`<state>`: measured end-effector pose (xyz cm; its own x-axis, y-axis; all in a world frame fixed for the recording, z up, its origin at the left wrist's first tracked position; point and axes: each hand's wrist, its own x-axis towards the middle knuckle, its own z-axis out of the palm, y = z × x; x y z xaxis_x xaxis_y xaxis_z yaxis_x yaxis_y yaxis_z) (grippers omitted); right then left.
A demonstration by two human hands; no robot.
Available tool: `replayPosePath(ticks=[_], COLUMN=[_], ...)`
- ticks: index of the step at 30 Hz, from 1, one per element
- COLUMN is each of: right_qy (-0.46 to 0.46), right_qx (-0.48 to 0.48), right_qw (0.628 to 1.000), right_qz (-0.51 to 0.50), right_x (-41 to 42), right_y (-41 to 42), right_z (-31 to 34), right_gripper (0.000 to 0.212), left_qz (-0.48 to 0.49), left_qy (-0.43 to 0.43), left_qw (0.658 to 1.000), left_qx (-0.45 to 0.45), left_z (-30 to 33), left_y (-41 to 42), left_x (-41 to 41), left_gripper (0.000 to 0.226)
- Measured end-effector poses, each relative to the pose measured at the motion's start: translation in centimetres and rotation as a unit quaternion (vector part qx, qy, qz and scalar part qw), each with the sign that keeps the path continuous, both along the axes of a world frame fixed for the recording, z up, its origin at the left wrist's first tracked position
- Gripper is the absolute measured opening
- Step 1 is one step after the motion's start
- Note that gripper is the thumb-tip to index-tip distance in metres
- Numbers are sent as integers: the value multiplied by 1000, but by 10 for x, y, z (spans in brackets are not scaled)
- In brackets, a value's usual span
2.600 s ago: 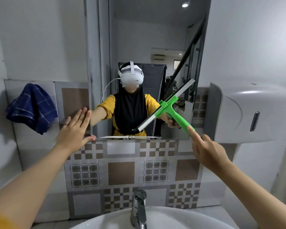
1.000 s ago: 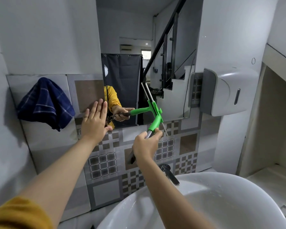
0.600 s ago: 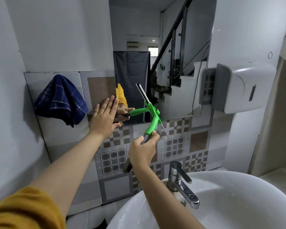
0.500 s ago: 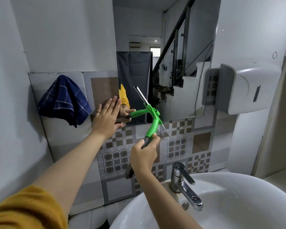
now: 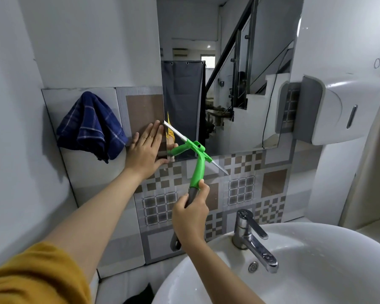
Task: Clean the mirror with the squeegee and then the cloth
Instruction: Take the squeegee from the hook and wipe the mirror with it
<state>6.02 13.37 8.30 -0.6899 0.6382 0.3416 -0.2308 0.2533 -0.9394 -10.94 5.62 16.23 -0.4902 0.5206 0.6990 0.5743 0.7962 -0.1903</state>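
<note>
At centre frame the right hand (image 5: 190, 212) is wrapped around the grey grip of the green squeegee (image 5: 196, 164), whose blade lies slanted across the lower left corner of the mirror (image 5: 239, 95), its low end past the mirror's bottom edge over the tiles. Left of it, the left hand (image 5: 145, 148) is spread flat and empty on the wall tile at the mirror's left edge. Further left a blue checked cloth (image 5: 90, 127) hangs on the wall. Lower right: a white basin (image 5: 316, 270) with a chrome tap (image 5: 249, 235)
</note>
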Motion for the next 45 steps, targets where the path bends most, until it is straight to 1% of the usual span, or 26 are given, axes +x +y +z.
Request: replayPosePath(ticks=[3, 6, 10, 13, 16, 19, 22, 27, 29, 34, 39, 42, 45], right_qy=[-12, -20, -33, -47, -68, -112, -132, -123, -118, -129, -159, -175, -183], right_qx=[44, 83, 110, 127, 149, 177, 176, 182, 190, 214, 284, 345, 396], right_qw=[999, 996, 993, 991, 986, 978, 975, 975, 974, 968, 944, 918, 887], right_qz=[0, -6, -6, 2, 13, 23, 33, 33, 32, 28, 61, 85, 150], right_x=[5, 8, 9, 10, 13, 18, 24, 23, 26, 38, 59, 73, 83], right_y=[10, 16, 20, 21, 24, 27, 30, 36, 37, 42, 62, 79, 102], right_z=[-6, -10, -14, -19, -29, -43, -55, -56, -53, -39, -10, 8, 28], right_gripper=[45, 44, 44, 45, 47, 50, 51, 49, 48, 46, 41, 42, 42], left_qz=[15, 40, 61, 66, 64, 54, 52, 52, 57, 63, 19, -33, -91], left_qy=[10, 14, 6, 4, -8, -3, 7, 18, 7, -25, -18, -29, -62], left_qw=[1000, 999, 998, 998, 998, 998, 999, 998, 998, 997, 997, 996, 993], left_qx=[14, 7, -5, -7, -8, -9, -12, -7, -15, -48, -74, -75, -49], left_z=[-7, -20, -28, -25, -23, -23, -24, -27, -25, -26, -31, -22, -7], left_y=[-9, -21, -32, -34, -35, -37, -38, -39, -39, -41, -48, -45, -33], left_x=[2, 6, 11, 14, 16, 14, 11, 9, 12, 30, 57, 75, 98], left_gripper=[101, 96, 93, 92, 95, 96, 94, 93, 96, 115, 121, 118, 113])
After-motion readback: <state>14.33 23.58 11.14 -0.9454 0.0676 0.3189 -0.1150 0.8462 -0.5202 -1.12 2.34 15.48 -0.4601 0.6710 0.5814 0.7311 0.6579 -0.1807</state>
